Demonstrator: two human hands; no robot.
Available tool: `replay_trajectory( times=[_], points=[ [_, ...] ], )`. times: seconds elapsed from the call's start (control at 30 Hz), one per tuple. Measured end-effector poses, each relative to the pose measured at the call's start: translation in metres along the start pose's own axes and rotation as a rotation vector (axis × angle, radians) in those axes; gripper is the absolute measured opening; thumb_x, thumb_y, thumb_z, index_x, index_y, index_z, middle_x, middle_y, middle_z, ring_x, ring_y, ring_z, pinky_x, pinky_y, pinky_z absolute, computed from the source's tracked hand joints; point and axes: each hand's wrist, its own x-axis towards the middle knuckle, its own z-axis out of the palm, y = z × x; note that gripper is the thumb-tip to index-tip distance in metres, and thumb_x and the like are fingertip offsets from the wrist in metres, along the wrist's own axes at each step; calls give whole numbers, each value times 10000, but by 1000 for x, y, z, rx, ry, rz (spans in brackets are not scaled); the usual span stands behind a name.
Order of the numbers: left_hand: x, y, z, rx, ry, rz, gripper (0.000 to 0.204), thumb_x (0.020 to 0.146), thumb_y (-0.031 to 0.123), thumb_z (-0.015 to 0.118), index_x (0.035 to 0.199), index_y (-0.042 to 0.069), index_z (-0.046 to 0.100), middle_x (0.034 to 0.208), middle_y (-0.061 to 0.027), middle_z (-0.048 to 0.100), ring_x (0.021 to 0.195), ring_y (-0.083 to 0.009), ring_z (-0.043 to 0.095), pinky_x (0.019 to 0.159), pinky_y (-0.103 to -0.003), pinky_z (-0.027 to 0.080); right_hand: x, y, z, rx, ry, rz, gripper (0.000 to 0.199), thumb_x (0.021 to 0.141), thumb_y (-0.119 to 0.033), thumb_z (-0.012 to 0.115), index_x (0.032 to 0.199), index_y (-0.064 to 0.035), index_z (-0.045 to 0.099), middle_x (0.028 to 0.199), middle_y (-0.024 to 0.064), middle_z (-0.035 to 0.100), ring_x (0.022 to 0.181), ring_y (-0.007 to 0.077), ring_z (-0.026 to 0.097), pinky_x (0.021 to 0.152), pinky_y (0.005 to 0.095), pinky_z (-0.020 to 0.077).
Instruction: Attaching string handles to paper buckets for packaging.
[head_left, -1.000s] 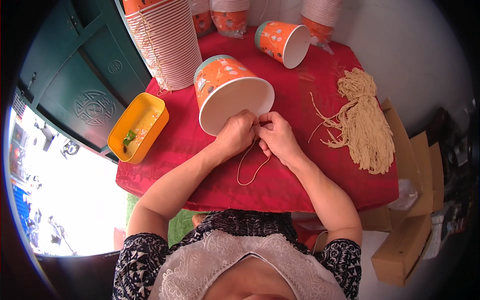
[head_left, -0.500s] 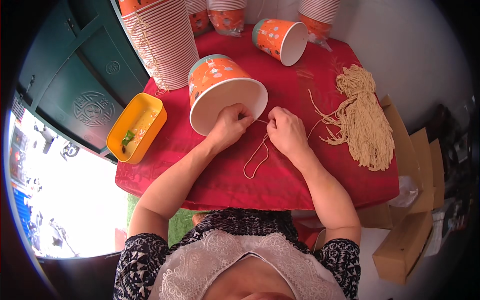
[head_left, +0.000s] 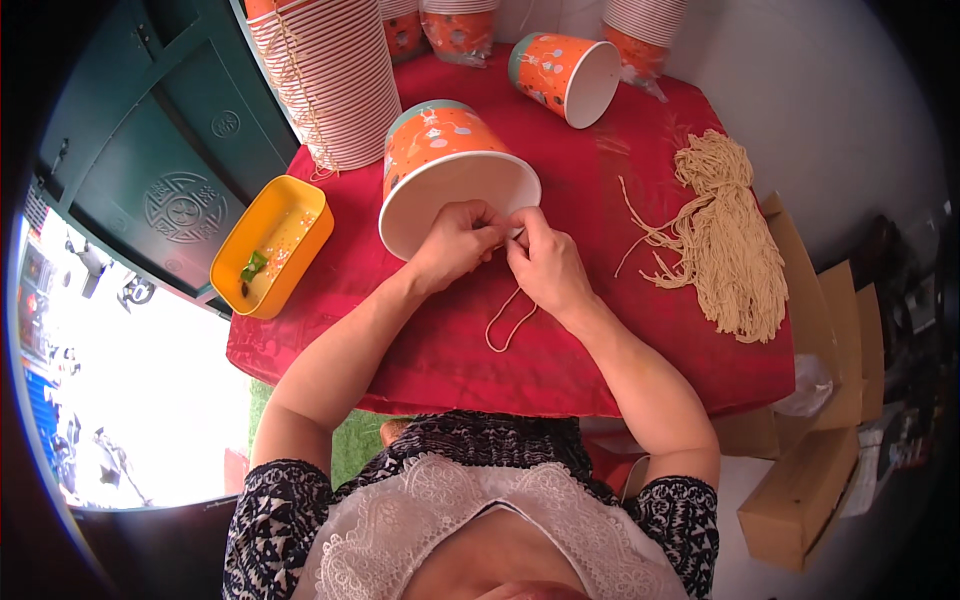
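Note:
An orange paper bucket with a green base band lies on its side, its wide white mouth facing me. In front of that mouth my left hand pinches a thin beige string. Right beside it, my right hand is closed on the same string by the bucket's right rim, the fingertips of both hands nearly touching. A loop of the string hangs below onto the red cloth. The fingers hide the exact spot where the string meets the bucket.
A tall stack of paper buckets stands at the left, strings along its side. A yellow plastic tub with small bits sits before it. Another bucket lies behind. A bundle of beige strings rests right on the red tablecloth; cardboard boxes stand beyond.
My right hand has moved left and slightly up, closing the gap to my left hand. The string stretch between them is now mostly hidden by fingers.

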Motion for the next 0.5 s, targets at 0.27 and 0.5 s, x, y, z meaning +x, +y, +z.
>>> replay_trajectory(
  times=[0.27, 0.5],
  points=[
    [1, 2, 3, -62, 3, -11, 132, 932, 112, 588, 874, -7, 588, 690, -32, 553, 526, -70, 474, 422, -207, 356, -2, 7, 3, -17, 85, -111, 106, 856, -22, 628, 936, 12, 567, 697, 161, 641, 633, 289, 665, 563, 389, 505],
    [0, 3, 6, -76, 35, 33, 129, 932, 101, 547, 878, -7, 593, 656, -33, 556, 498, -79, 482, 410, -221, 374, 1, 4, 6, -105, 136, -140, 97, 843, -62, 661, 890, -1, 602, 771, 179, 662, 693, 336, 668, 578, 408, 511]
  ],
)
